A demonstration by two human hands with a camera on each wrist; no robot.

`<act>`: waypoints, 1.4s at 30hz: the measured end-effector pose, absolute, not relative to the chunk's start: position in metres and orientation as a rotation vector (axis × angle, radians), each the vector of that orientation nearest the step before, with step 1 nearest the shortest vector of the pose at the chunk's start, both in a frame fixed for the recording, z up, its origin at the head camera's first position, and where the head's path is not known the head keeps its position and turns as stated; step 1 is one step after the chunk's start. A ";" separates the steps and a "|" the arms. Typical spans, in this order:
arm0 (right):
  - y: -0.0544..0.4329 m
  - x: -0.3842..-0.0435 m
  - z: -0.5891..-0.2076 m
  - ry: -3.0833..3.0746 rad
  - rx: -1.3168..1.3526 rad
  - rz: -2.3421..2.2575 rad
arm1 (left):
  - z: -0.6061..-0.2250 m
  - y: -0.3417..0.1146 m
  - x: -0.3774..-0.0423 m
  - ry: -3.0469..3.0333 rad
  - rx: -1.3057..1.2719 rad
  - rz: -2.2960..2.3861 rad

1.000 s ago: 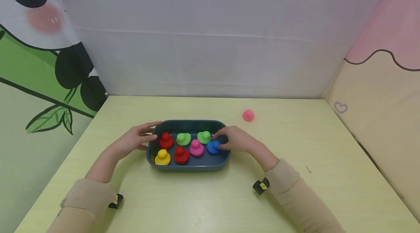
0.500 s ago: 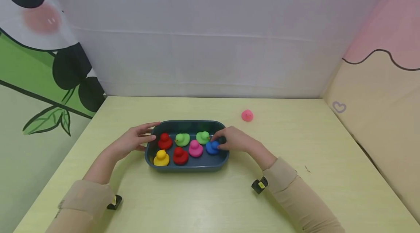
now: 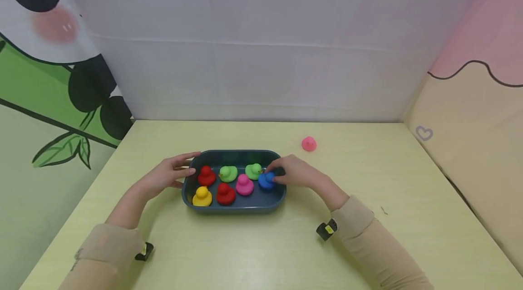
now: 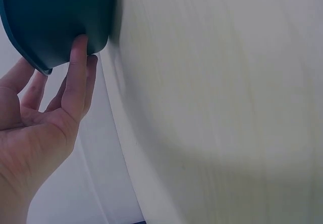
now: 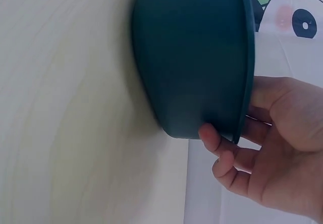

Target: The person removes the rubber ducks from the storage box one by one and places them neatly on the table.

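Observation:
A dark teal basin (image 3: pixel 234 208) stands on the table with several rubber ducks inside. My right hand (image 3: pixel 297 173) reaches over its right end and pinches a blue rubber duck (image 3: pixel 266 181) between thumb and fingers. In the right wrist view, the other fingers (image 5: pixel 235 176) lie at the basin's outer end wall, and the duck is hidden. My left hand (image 3: pixel 166 174) touches the basin's left end, fingers extended along the outside, as the left wrist view also shows. Beside the blue duck sit a green duck (image 3: pixel 254 171) and a magenta duck (image 3: pixel 244 185).
Another green duck (image 3: pixel 228 174), two red ducks (image 3: pixel 206 176) and a yellow duck (image 3: pixel 202 197) fill the basin's left part. A pink duck (image 3: pixel 309 144) sits on the table (image 3: pixel 253 253) behind the basin's right end. A white backdrop (image 3: pixel 261 54) rises at the table's far edge.
My right hand has raised the blue duck slightly and tilted it. The left hand and the basin stay as they were.

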State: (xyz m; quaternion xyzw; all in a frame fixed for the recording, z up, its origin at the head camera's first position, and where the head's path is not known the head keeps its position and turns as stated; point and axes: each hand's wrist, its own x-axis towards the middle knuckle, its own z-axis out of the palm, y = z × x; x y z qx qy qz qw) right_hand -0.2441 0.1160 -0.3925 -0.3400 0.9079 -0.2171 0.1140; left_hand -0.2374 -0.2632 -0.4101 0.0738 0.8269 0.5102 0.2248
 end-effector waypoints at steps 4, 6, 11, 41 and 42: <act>0.119 -0.245 -0.388 2.675 -1.013 -0.629 | -0.410 -0.263 -0.238 2.283 0.204 1.411; 0.121 -0.245 -0.385 2.670 -1.017 -0.637 | -0.410 -0.263 -0.238 2.282 0.203 1.413; 0.125 -0.245 -0.379 2.683 -1.040 -0.682 | -0.409 -0.262 -0.237 2.276 0.200 1.420; 0.187 -0.241 -0.343 2.966 -0.770 -0.917 | -0.409 -0.263 -0.238 2.302 0.213 1.389; 0.190 -0.242 -0.344 2.981 -0.765 -0.930 | -0.409 -0.262 -0.238 2.302 0.213 1.389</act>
